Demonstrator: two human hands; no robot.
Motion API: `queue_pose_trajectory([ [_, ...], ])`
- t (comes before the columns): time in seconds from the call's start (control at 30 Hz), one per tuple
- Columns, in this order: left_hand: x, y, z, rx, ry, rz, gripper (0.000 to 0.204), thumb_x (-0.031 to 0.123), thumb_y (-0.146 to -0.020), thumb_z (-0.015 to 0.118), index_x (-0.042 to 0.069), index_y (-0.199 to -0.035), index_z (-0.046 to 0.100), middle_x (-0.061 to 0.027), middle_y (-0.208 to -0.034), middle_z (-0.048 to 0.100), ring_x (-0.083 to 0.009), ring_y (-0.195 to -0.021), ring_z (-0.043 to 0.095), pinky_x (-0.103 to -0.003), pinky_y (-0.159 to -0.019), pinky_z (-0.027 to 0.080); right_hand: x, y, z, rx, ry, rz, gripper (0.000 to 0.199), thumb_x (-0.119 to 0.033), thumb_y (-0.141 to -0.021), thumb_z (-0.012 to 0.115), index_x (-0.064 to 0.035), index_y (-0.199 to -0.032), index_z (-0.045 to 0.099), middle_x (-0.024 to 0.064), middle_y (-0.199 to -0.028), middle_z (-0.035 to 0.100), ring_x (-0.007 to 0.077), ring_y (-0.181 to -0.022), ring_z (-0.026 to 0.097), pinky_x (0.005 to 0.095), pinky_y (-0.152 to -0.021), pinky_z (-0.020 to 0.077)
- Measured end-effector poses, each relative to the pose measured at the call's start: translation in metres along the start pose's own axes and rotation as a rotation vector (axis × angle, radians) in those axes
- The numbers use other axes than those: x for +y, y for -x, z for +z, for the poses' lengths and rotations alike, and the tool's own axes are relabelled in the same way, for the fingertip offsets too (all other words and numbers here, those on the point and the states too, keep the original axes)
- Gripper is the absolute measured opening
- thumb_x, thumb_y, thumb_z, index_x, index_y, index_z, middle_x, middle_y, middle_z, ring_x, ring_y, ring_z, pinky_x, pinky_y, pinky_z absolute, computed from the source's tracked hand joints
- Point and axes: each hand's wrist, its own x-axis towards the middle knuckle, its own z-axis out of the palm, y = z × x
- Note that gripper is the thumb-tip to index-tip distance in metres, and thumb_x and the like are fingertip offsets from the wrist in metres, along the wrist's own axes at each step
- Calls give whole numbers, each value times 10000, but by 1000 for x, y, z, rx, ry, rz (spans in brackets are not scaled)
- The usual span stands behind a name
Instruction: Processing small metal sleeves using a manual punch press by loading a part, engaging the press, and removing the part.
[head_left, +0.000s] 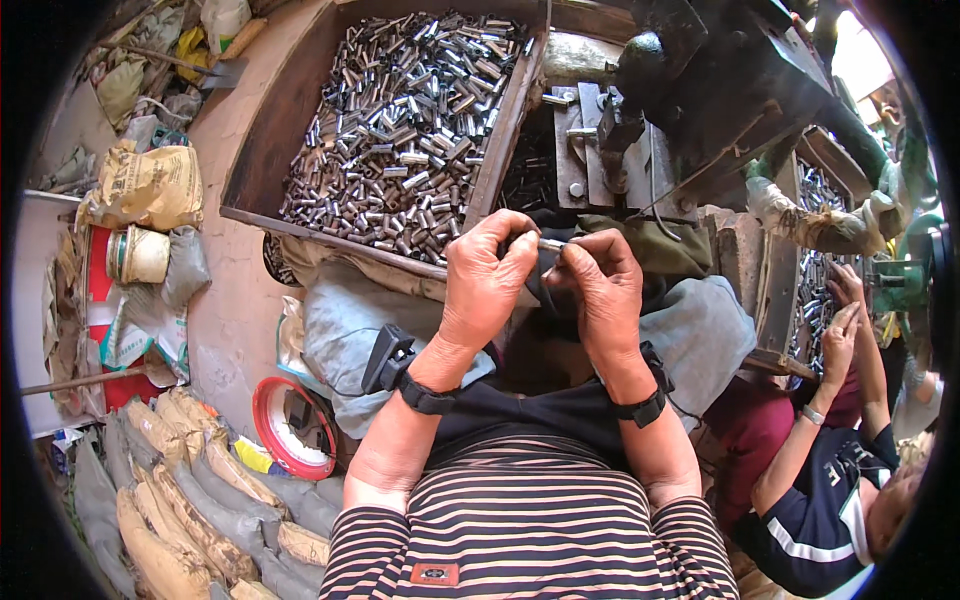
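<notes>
Over my lap, my left hand (487,275) and my right hand (607,290) are close together, fingers pinched. Between their fingertips runs a small metal tube (550,244), its two ends covered by the fingers. Just beyond my left hand stands a large wooden tray (350,240), heaped with short shiny metal tubes (405,150). Beyond my right hand is a machine with a bolted metal plate (576,150) and a dark upper body (720,90).
A co-worker (820,490) sits at the right, hands over another box of metal pieces (815,270). Filled sacks (190,490) lie at the lower left beside a red ring-shaped object (268,425). A white bucket (138,255) and a yellowish bag (150,190) stand farther left.
</notes>
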Motion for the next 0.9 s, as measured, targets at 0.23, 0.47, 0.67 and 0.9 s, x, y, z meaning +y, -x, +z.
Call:
queue_pose_trajectory([
  [0.23,4,0,4,9,100,-41,89,71,-859,582,-8,-850,622,-10,-617,560,-41,-570,514,-231,-524,428,-2,-5,-13,-88,-75,136,126,-104,-890,650,-21,-893,555,48,-813,617,129,-681,630,264,-648,546],
  [0.47,3,0,16,26,106,-67,95,77,-887,573,-2,-872,624,2,-667,576,-37,-596,530,-210,-537,438,11,-2,-19,-72,-360,213,95,-106,-902,633,-51,-891,556,49,-792,613,139,-662,622,290,-639,563],
  [0.67,2,4,19,-5,169,-132,98,77,-907,565,2,-898,627,10,-714,590,-41,-627,542,-203,-569,452,13,-1,-21,-99,-457,206,94,-116,-903,636,-65,-898,557,38,-779,619,125,-654,608,285,-635,544],
  [0.9,-3,5,29,31,137,-61,103,69,-883,556,-9,-857,618,5,-667,572,-31,-583,515,-208,-518,425,2,4,-18,-13,224,-90,122,-95,-884,664,-20,-900,568,5,-765,593,56,-653,546,210,-596,449],
])
